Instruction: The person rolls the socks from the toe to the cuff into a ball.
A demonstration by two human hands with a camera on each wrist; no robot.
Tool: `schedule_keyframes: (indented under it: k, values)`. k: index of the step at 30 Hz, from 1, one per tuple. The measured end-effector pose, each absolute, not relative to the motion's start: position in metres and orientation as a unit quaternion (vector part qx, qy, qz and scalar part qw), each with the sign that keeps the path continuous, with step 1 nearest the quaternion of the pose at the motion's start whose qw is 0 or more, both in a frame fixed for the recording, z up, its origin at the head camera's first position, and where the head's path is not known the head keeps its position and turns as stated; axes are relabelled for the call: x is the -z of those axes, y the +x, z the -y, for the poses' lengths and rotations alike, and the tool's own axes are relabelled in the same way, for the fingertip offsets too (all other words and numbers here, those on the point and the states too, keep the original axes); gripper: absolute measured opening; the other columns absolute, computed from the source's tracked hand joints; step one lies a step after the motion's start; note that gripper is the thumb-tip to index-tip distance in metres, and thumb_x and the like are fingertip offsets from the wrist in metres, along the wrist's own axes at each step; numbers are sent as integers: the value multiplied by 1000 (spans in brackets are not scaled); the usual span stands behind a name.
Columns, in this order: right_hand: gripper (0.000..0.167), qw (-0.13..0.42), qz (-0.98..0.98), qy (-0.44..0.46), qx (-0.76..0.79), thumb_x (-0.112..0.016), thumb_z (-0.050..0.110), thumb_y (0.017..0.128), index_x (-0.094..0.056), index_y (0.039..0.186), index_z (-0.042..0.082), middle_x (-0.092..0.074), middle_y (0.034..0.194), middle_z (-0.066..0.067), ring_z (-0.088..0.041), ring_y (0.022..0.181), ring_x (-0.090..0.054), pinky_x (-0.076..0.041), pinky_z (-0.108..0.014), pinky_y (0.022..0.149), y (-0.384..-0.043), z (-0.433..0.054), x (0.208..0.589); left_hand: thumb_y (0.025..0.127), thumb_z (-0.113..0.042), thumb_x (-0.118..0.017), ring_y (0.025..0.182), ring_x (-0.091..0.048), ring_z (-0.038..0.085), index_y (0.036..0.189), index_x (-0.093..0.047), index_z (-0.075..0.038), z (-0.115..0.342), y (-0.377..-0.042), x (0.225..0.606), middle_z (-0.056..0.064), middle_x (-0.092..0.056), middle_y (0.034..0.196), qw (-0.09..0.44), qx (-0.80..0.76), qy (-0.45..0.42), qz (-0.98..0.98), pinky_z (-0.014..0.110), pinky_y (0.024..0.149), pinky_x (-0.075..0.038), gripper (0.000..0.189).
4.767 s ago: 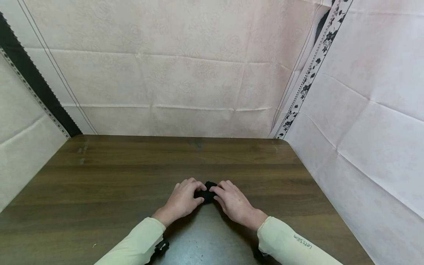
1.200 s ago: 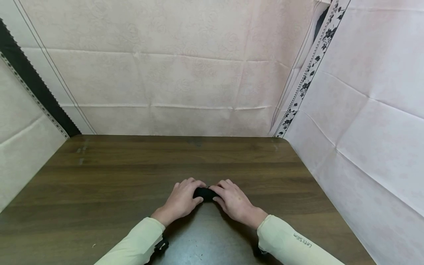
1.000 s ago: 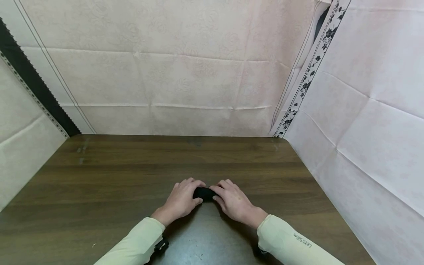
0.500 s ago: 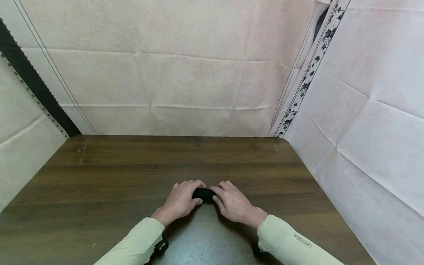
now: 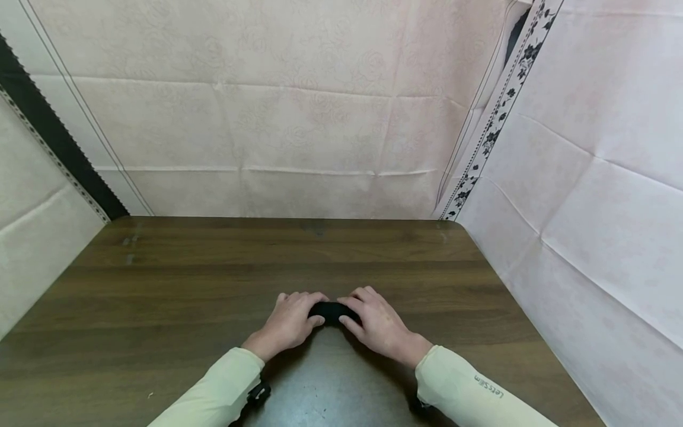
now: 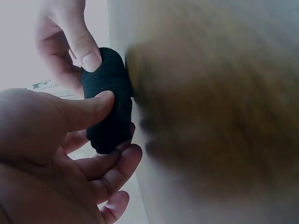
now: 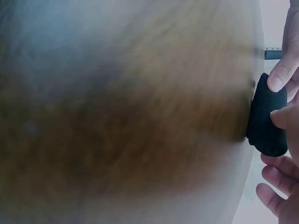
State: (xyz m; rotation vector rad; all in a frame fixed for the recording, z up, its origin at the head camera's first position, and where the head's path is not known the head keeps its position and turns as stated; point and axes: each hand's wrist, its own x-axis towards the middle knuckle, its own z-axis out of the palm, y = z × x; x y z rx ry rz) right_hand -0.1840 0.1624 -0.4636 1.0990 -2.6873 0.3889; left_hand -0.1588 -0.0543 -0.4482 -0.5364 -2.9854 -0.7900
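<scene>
A compact roll of soft black cloth point(image 5: 332, 312) lies crosswise between my two hands, low over the brown tabletop. My left hand point(image 5: 288, 320) grips its left end, thumb on the near side and fingers over the far side. At the other end, my right hand point(image 5: 377, 323) holds it the same way. Seen from the left wrist, the black cloth roll point(image 6: 107, 79) has a smooth rounded side with both thumbs pressed on it. A loose fold edge shows at the lower end of the black cloth roll point(image 7: 266, 116) in the right wrist view. My fingertips hide its far side.
The wood-grain table point(image 5: 213, 267) spreads around both hands, with a few small specks point(image 5: 320, 409) near its front. Pale patterned cloth point(image 5: 299, 118) hangs behind the back edge, and more white cloth point(image 5: 597, 178) hangs along the right.
Several seconds ago the black cloth was lumpier, with a part sticking up at the far side; now it is a smooth, even roll. Lately both hands have shifted slightly, uncovering more of its middle.
</scene>
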Motion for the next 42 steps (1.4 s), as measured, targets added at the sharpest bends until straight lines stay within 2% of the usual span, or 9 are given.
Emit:
schedule_keyframes:
  k: [12, 18, 29, 36, 42]
  values:
    - [42, 109, 907, 384, -138, -74, 35, 93, -66, 129, 15, -61, 113, 0, -16, 100, -55, -51, -36, 87, -185, -162, 464, 96, -19, -70, 108, -60, 30, 124, -67, -16, 54, -161, 449, 6, -68, 117, -24, 252, -162, 954, 51, 92, -34, 29]
    - [38, 108, 906, 388, -130, -69, 34, 97, -66, 129, 15, -61, 111, 1, -15, 99, -54, -50, -36, 86, -185, -161, 464, 93, -22, -74, 111, -57, 31, 124, -68, -15, 55, -160, 449, 6, -65, 114, -11, 258, -159, 953, 52, 92, -35, 32]
    - [37, 54, 919, 369, -127, -58, 34, 103, -63, 133, 13, -60, 113, -1, -16, 101, -53, -49, -36, 88, -182, -159, 462, 84, -23, -84, 105, -59, 28, 118, -65, -18, 57, -159, 450, 3, -66, 114, 17, 275, -161, 948, 48, 86, -36, 39]
    - [37, 38, 922, 364, -123, -52, 34, 106, -62, 133, 10, -61, 115, -2, -17, 102, -54, -48, -37, 90, -180, -158, 463, 86, -24, -82, 103, -60, 27, 116, -65, -19, 57, -160, 451, 2, -67, 111, 17, 272, -161, 949, 48, 88, -36, 34]
    - [42, 46, 923, 360, -126, -57, 39, 103, -62, 134, 10, -61, 116, -1, -16, 100, -53, -49, -36, 87, -181, -159, 464, 88, -25, -79, 104, -60, 28, 117, -66, -18, 58, -160, 451, 4, -68, 111, 12, 269, -161, 950, 50, 90, -36, 32]
